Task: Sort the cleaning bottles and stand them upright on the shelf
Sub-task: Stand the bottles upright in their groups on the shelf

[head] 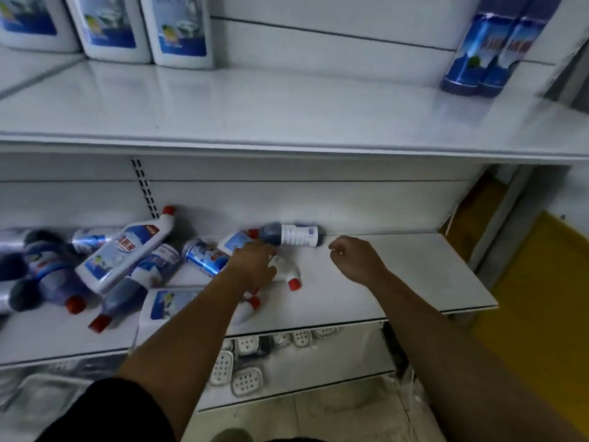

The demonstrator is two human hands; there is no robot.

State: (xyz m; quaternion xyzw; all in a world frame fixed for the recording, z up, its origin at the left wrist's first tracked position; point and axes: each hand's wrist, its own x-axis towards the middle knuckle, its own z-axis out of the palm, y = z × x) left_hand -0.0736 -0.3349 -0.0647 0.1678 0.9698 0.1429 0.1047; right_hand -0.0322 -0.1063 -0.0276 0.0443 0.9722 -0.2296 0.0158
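Note:
Several cleaning bottles lie tumbled on the middle shelf (398, 282). A white bottle with a red cap (127, 250) leans across the pile at the left. A dark blue bottle (293, 235) lies on its side against the back panel. My left hand (251, 263) reaches down onto a white bottle with a bent neck and red cap (288, 272) and covers its body; whether the fingers grip it is hidden. My right hand (353, 256) hovers over bare shelf just right of the dark blue bottle, fingers loosely curled, holding nothing.
On the upper shelf (287, 116) three white bottles (178, 30) stand upright at the left and two blue ones (487, 49) at the right. White soap dishes (245, 378) lie on the lower shelf. Something yellow (541, 298) stands at the right.

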